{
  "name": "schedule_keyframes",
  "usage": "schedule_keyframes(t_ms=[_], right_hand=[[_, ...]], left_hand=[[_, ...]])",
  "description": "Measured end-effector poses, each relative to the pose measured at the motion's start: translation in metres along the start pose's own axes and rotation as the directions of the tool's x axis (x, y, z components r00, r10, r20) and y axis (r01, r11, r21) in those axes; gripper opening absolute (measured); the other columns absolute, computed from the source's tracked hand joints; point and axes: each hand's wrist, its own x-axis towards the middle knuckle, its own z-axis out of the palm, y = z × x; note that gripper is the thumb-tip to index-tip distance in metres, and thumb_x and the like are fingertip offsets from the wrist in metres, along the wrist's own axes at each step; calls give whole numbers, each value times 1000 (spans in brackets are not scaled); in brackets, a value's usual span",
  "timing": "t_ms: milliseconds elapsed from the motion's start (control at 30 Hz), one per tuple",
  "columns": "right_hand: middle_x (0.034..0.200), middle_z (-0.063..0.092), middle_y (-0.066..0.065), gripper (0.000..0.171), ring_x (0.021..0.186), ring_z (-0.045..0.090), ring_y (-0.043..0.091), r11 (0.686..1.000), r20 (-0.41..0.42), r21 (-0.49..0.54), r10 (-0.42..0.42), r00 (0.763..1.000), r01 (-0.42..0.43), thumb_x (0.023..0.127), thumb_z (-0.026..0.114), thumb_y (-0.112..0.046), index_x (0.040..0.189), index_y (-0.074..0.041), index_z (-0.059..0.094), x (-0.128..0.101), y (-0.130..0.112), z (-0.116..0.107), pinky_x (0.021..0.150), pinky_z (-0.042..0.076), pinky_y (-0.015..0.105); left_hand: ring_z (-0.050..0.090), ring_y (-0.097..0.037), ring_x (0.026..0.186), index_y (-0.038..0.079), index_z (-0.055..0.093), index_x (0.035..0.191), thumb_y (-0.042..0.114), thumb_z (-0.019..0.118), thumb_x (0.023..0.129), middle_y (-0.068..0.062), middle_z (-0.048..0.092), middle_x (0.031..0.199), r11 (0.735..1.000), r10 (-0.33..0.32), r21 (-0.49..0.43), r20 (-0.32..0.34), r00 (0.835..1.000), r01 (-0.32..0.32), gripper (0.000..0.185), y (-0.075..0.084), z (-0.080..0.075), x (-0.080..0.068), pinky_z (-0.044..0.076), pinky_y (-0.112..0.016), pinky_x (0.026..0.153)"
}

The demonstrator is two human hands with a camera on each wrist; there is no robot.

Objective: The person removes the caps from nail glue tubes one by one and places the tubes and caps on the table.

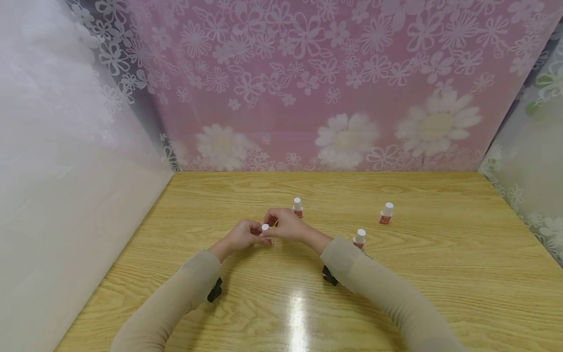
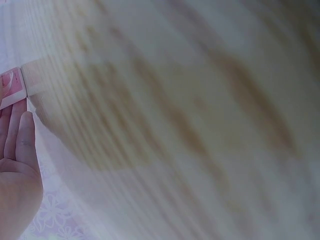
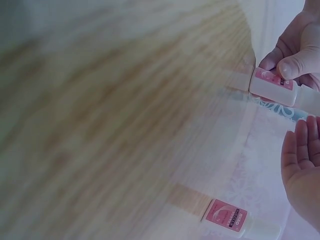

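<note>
A small white bottle (image 1: 269, 241) with a red label and a white cap stands on the table between my two hands. My left hand (image 1: 243, 235) grips its body, and the right wrist view shows the thumb pressed on the label of this bottle (image 3: 272, 86). Thumb and index finger of my right hand (image 1: 288, 226) pinch around the cap (image 1: 265, 227) from the right. The other fingers of the right hand (image 3: 305, 165) are loosely bent below the cap. In the left wrist view the left hand (image 2: 17, 170) shows at the edge, beside part of the pink label (image 2: 11, 85).
A similar bottle (image 1: 297, 208) stands just behind the right hand. Another bottle (image 1: 359, 239) is partly hidden by the right sleeve, and one more bottle (image 1: 386, 213) stands farther right. A white wall (image 1: 88, 171) bounds the wooden table (image 1: 264, 303) at left; a flowered pink cloth (image 1: 281, 98) hangs behind.
</note>
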Motion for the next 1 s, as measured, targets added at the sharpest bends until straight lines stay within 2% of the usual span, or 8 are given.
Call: schedule_keyframes(t_ms=[133,300,467,633,867,1000], right_hand=[[79,59,-5,23,77,56,9,1000,-10,-8,-3,1000,3,73,74,-23,84,-9,58,0,0,1,63,45,20],[78,60,-5,16,75,55,8,1000,-6,-19,-3,1000,3,75,72,-17,85,-8,61,0,-2,1,66,44,22],[84,63,-3,11,84,55,11,1000,16,-15,-9,1000,9,79,68,-12,90,-9,65,0,-3,0,76,44,28],[93,64,0,15,92,56,14,1000,44,-11,-26,999,27,82,64,-10,96,-8,65,-1,-3,-1,81,43,31],[85,59,-4,19,84,54,10,1000,36,3,-16,999,15,77,69,-16,90,-9,57,-1,-2,0,72,44,25],[82,58,-4,18,82,54,10,1000,30,-12,-7,1000,7,77,70,-17,85,-11,55,-1,-2,0,67,44,24]], left_hand=[[63,-20,81,-10,64,89,-2,64,78,-16,66,84,1000,3,-3,-3,1000,-3,13,0,0,0,47,-27,71],[62,-20,83,-10,63,91,-1,65,78,-16,66,86,1000,-12,-10,-7,1000,12,16,-1,1,0,47,-28,72],[62,-20,84,-9,64,93,1,67,77,-16,65,88,1000,-16,-27,-5,1000,15,20,-1,2,0,47,-30,74],[62,-19,82,-8,65,91,2,68,76,-14,66,86,1000,-14,-19,-3,1000,14,19,0,2,1,47,-29,72],[63,-24,82,-11,62,92,-4,63,79,-18,65,87,998,14,-56,25,1000,-13,15,0,0,0,47,-32,75],[62,-26,83,-12,61,91,-4,61,80,-21,64,88,998,7,-70,28,1000,-6,14,1,0,-1,47,-33,76]])
